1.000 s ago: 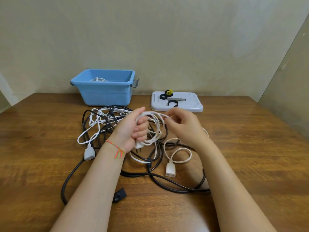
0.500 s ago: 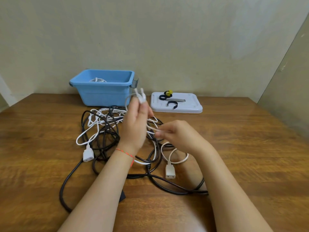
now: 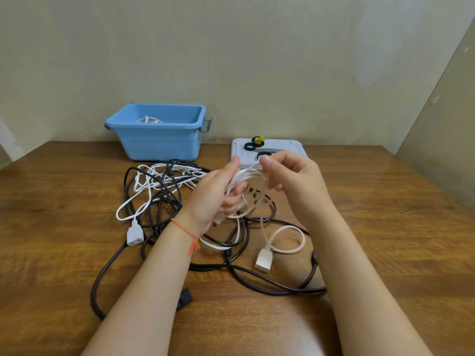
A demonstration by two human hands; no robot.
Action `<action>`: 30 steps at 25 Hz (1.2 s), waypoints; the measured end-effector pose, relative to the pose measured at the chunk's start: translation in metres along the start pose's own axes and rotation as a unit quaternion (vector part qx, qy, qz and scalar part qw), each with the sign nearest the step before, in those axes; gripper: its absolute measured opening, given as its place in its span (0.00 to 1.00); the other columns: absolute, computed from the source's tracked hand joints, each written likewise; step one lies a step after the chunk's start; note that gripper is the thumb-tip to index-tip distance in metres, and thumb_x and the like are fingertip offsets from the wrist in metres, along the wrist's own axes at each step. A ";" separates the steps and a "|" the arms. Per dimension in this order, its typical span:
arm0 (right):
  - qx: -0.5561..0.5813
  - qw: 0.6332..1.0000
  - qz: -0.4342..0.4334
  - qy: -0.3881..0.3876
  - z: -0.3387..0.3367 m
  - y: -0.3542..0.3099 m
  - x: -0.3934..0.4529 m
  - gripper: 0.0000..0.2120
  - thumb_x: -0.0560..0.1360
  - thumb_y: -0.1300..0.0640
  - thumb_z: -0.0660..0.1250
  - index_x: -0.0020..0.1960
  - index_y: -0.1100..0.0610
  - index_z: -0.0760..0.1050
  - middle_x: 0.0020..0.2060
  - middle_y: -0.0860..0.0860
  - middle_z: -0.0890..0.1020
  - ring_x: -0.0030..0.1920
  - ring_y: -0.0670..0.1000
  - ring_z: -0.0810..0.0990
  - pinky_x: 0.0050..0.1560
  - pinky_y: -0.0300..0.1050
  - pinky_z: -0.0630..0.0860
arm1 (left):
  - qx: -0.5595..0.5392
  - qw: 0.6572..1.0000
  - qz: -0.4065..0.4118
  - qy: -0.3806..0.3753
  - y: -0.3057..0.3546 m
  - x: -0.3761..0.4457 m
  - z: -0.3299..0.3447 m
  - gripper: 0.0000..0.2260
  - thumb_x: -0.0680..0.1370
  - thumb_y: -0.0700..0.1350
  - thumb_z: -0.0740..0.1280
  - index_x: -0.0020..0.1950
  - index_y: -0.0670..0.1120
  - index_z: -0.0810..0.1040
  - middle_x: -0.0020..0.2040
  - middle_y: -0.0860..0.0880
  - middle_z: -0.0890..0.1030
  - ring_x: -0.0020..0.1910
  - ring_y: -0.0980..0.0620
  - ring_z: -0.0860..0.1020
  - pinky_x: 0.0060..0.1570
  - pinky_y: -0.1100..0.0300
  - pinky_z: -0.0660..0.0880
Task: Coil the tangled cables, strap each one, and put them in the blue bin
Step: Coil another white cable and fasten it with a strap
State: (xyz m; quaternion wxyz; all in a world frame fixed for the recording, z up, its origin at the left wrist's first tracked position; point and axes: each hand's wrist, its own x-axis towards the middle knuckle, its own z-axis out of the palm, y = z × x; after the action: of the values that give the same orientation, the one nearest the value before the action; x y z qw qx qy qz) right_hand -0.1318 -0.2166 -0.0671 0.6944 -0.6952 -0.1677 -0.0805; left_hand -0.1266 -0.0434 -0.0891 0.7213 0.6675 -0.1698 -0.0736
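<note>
Left hand grips white cable loops above table; right hand pinches a strand w/ thumb & fingers. Black cables lie tangled beneath; bin behind, by wall.

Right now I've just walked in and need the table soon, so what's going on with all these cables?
A person is coiling a white cable above the table: the left hand grips the gathered loops while the right hand pinches the strand and feeds it. Its free end, with a white connector, lies on the table. A tangle of black and white cables remains unsorted. The blue bin holds one white coil. Straps wait on a white tray.
</note>
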 end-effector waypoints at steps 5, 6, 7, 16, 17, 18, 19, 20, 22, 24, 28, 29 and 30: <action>-0.038 0.997 0.060 -0.003 0.006 0.015 0.006 0.19 0.79 0.42 0.64 0.47 0.59 0.75 0.38 0.53 0.79 0.38 0.52 0.78 0.43 0.48 0.76 | -0.278 0.957 -0.059 -0.065 0.003 -0.001 -0.001 0.20 0.83 0.56 0.54 0.34 0.47 0.66 0.21 0.54 0.58 0.17 0.59 0.58 0.23 0.63 0.60; -0.023 0.994 0.101 -0.043 0.010 0.017 0.006 0.24 0.79 0.38 0.61 0.53 0.59 0.76 0.43 0.54 0.83 0.43 0.54 0.82 0.47 0.52 0.79 | -0.301 0.950 -0.056 -0.055 0.003 0.000 -0.001 0.20 0.84 0.55 0.53 0.35 0.47 0.67 0.21 0.54 0.59 0.16 0.59 0.58 0.23 0.63 0.61; -0.019 0.989 0.129 -0.070 0.014 0.018 0.006 0.27 0.78 0.34 0.59 0.57 0.58 0.77 0.46 0.54 0.84 0.46 0.55 0.84 0.49 0.53 0.80 | -0.312 0.948 -0.056 -0.042 0.002 0.001 -0.001 0.20 0.84 0.55 0.52 0.36 0.47 0.68 0.21 0.54 0.59 0.16 0.59 0.58 0.22 0.64 0.63; -0.024 0.993 0.109 -0.033 0.021 0.016 0.002 0.20 0.81 0.43 0.60 0.37 0.53 0.78 0.27 0.51 0.74 0.26 0.48 0.70 0.27 0.38 0.66 | -0.438 0.864 -0.075 -0.237 -0.009 0.004 -0.007 0.19 0.84 0.51 0.53 0.43 0.42 0.76 0.22 0.52 0.60 0.20 0.54 0.60 0.30 0.60 0.65; -0.056 0.993 0.104 -0.024 0.022 0.017 0.002 0.21 0.81 0.44 0.60 0.36 0.54 0.78 0.26 0.51 0.74 0.26 0.47 0.71 0.26 0.38 0.67 | -0.449 0.855 -0.076 -0.247 -0.010 0.004 -0.009 0.19 0.85 0.51 0.53 0.42 0.42 0.74 0.22 0.52 0.61 0.20 0.54 0.60 0.29 0.60 0.65; -0.098 0.991 0.089 -0.009 0.022 0.018 0.003 0.22 0.81 0.44 0.61 0.35 0.56 0.77 0.25 0.50 0.74 0.25 0.46 0.71 0.26 0.37 0.67 | -0.460 0.847 -0.078 -0.255 -0.011 0.005 -0.010 0.18 0.85 0.51 0.54 0.41 0.42 0.73 0.22 0.52 0.61 0.20 0.54 0.61 0.29 0.60 0.65; -0.137 0.988 0.075 0.009 0.020 0.020 0.005 0.23 0.81 0.45 0.61 0.33 0.57 0.75 0.23 0.49 0.72 0.24 0.45 0.70 0.26 0.37 0.67 | -0.469 0.842 -0.078 -0.256 -0.011 0.004 -0.011 0.17 0.85 0.51 0.55 0.41 0.42 0.72 0.23 0.52 0.62 0.20 0.54 0.61 0.29 0.60 0.65; -0.165 0.984 0.068 0.020 0.018 0.022 0.006 0.24 0.81 0.45 0.61 0.31 0.56 0.73 0.21 0.47 0.71 0.23 0.45 0.68 0.26 0.37 0.65 | -0.475 0.842 -0.075 -0.242 -0.011 0.004 -0.010 0.17 0.84 0.50 0.56 0.41 0.43 0.72 0.23 0.52 0.62 0.20 0.54 0.60 0.28 0.60 0.65; -0.211 0.975 0.074 0.008 0.013 0.027 0.008 0.23 0.82 0.46 0.61 0.29 0.53 0.72 0.21 0.45 0.70 0.24 0.45 0.67 0.29 0.38 0.64 | -0.499 0.848 -0.052 -0.168 -0.010 0.004 -0.007 0.16 0.84 0.51 0.56 0.40 0.44 0.72 0.23 0.53 0.61 0.20 0.55 0.59 0.29 0.62 0.65; -0.290 0.951 0.094 -0.048 0.011 0.030 0.008 0.20 0.82 0.47 0.59 0.35 0.51 0.77 0.26 0.45 0.73 0.28 0.45 0.70 0.33 0.41 0.66 | -0.526 0.850 -0.003 -0.036 -0.006 0.005 -0.007 0.16 0.84 0.52 0.55 0.43 0.45 0.74 0.26 0.53 0.67 0.24 0.56 0.67 0.34 0.63 0.70; -0.404 0.891 0.099 -0.184 0.012 0.027 0.005 0.08 0.80 0.49 0.65 0.48 0.50 0.81 0.37 0.45 0.78 0.38 0.44 0.75 0.37 0.39 0.69 | -0.333 0.928 0.094 0.135 0.000 0.008 -0.018 0.16 0.84 0.53 0.53 0.54 0.47 0.78 0.58 0.47 0.83 0.63 0.46 0.79 0.64 0.46 0.71; -0.405 0.888 0.092 -0.196 0.013 0.025 0.004 0.06 0.78 0.49 0.67 0.47 0.49 0.81 0.36 0.44 0.77 0.37 0.43 0.74 0.37 0.39 0.69 | -0.231 0.954 0.116 0.151 -0.002 0.009 -0.017 0.16 0.84 0.53 0.54 0.54 0.47 0.78 0.61 0.46 0.82 0.65 0.46 0.78 0.67 0.47 0.69; -0.398 0.891 0.080 -0.201 0.013 0.023 0.003 0.05 0.77 0.50 0.69 0.46 0.50 0.82 0.35 0.44 0.77 0.35 0.43 0.74 0.37 0.38 0.69 | -0.105 0.971 0.138 0.164 -0.005 0.009 -0.015 0.16 0.84 0.52 0.55 0.53 0.45 0.78 0.61 0.45 0.82 0.64 0.47 0.78 0.67 0.49 0.69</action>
State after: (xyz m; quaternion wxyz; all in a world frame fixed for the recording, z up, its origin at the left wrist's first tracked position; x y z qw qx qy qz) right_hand -0.1229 -0.2031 -0.0875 0.3147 -0.9258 -0.2014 0.0571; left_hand -0.1128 -0.0327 -0.0933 0.8082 0.5615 -0.1311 0.1198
